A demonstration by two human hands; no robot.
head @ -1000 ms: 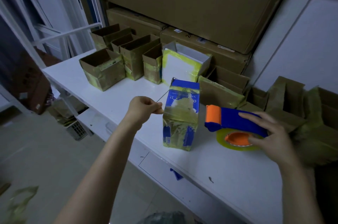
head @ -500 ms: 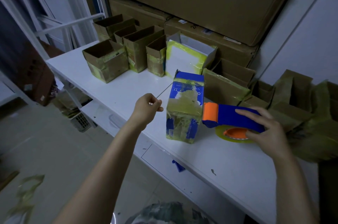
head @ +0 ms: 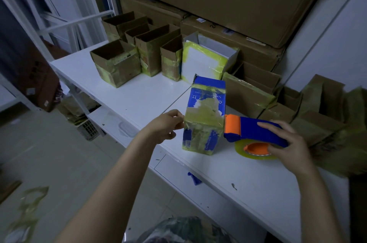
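Observation:
A blue carton box (head: pixel 204 115), patched with yellowish clear tape, stands upright near the front edge of the white table (head: pixel 258 181). My left hand (head: pixel 166 126) pinches the tape end against the box's left edge. My right hand (head: pixel 286 143) grips a blue tape dispenser (head: pixel 256 132) whose orange roller touches the box's right side. A strip of tape runs across the box front between the two hands. The yellowish tape roll (head: pixel 256 150) hangs under the dispenser.
Several open brown boxes (head: pixel 117 64) and a white box (head: pixel 206 60) stand in a row at the back left. Flattened taped boxes (head: pixel 317 113) crowd the right. Large cartons (head: pixel 228 0) are stacked behind. Tape scraps (head: pixel 27 209) lie on the floor.
The dispenser has moved left until its roller meets the box's right side. My left hand has moved in against the box's left edge. The camera view has shifted slightly.

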